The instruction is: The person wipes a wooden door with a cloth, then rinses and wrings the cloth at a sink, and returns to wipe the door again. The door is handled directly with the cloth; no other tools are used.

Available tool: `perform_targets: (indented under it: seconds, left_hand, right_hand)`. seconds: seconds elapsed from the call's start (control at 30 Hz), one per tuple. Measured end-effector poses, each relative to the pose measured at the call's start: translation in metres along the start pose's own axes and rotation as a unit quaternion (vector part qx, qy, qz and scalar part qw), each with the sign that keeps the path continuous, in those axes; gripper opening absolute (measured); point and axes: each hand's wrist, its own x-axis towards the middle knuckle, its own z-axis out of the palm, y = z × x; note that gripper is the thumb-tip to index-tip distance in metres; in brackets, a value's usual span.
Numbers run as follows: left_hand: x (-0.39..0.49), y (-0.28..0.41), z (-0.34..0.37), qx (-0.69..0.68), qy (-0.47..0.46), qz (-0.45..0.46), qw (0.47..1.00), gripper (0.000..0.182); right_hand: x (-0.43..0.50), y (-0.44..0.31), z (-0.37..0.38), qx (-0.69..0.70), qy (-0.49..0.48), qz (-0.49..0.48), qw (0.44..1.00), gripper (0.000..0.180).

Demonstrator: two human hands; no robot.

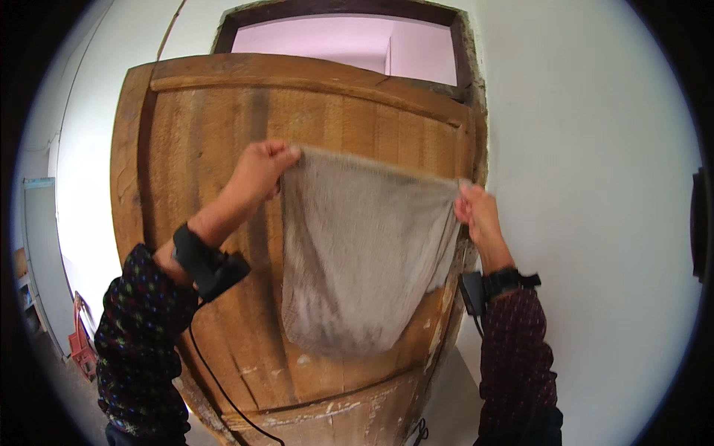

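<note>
A worn, greyish cloth (368, 251) hangs spread out between my two hands, in front of a brown wooden door (206, 145). My left hand (268, 164) pinches its upper left corner. The upper right corner is gripped by my right hand (477, 209), a little lower and close to the door frame. Dark stains show on the lower part of the cloth, and its right side falls in folds. The cloth hides the middle of the door. Each wrist wears a black strapped device with a cable.
A dark wooden frame (226, 33) with an opening rises above the door. A pale wall (580, 167) stands close on the right. At the far left are a grey cabinet or door panel (47, 245) and a red chair-like object (82, 351). A black cable hangs below my left wrist.
</note>
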Motion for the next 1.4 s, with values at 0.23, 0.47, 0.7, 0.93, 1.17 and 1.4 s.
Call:
perform_targets:
  seconds: [0.23, 0.47, 0.7, 0.93, 1.17, 1.4]
  left_hand:
    - [0.133, 0.060, 0.077, -0.043, 0.160, 0.227, 0.960, 0.027]
    - [0.125, -0.001, 0.183, 0.518, 0.073, 0.315, 0.792, 0.078]
    - [0.073, -0.031, 0.198, 0.699, -0.065, 0.352, 0.619, 0.087]
    - [0.171, 0.037, 0.176, 0.644, 0.205, 0.433, 0.597, 0.088]
    - [0.171, 0.017, 0.184, 0.641, 0.183, 0.379, 0.642, 0.071]
    - [0.170, 0.013, 0.192, 0.703, 0.216, 0.340, 0.586, 0.066]
  right_hand:
    - [0.130, -0.047, 0.065, -0.213, 0.142, -0.370, 0.893, 0.057]
    - [0.153, 0.061, 0.049, -0.473, 0.182, -0.353, 0.787, 0.066]
    - [0.078, 0.119, -0.002, -0.504, 0.043, -0.298, 0.809, 0.063]
    - [0.209, -0.011, 0.008, -0.482, 0.225, -0.412, 0.740, 0.066]
    - [0.259, 0.024, 0.038, -0.499, 0.228, -0.412, 0.728, 0.061]
    - [0.254, 0.035, 0.027, -0.371, 0.169, -0.417, 0.813, 0.071]
